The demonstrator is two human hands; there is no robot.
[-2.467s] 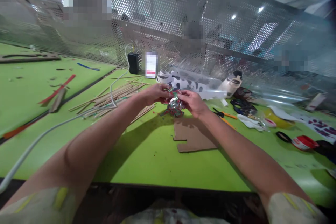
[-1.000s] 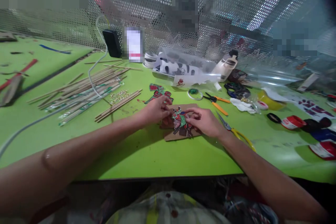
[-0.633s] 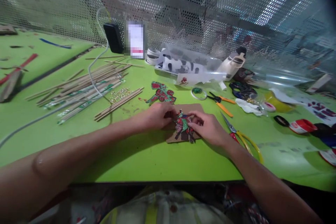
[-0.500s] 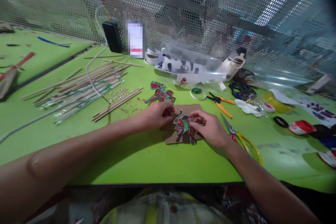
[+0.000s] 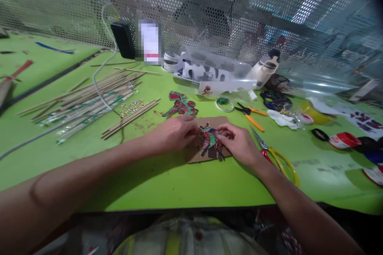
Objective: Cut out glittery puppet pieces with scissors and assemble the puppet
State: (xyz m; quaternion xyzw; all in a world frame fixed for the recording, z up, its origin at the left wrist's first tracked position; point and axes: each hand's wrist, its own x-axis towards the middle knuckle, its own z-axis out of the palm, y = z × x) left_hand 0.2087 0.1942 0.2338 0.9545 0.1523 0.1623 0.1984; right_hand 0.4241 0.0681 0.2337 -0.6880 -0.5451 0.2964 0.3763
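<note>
A small painted cutout figure [image 5: 212, 140] in red, green and black lies over a piece of brown cardboard [image 5: 194, 156] near the table's front. My right hand [image 5: 239, 140] pinches the figure's right edge between thumb and fingertips. At the cardboard's left side is my left hand [image 5: 179, 132], its fingers curled together and pointing toward the figure. Its fingertips are partly hidden, and I cannot make out what they hold, if anything. Just behind the left hand lies another red and green cutout [image 5: 181, 104].
Scissors [image 5: 275, 155] and orange-handled pliers [image 5: 250, 116] lie to the right. Wooden sticks [image 5: 131, 119], small gold pieces [image 5: 131, 107] and a white cable [image 5: 98, 83] occupy the left. A phone [image 5: 150, 42] and a glue bottle [image 5: 265, 69] stand before a perforated metal screen [image 5: 191, 4].
My left hand has turned, its fingers closing together and the back of the hand now showing more. My right hand stays at the figure's right edge. The view has shifted slightly.
</note>
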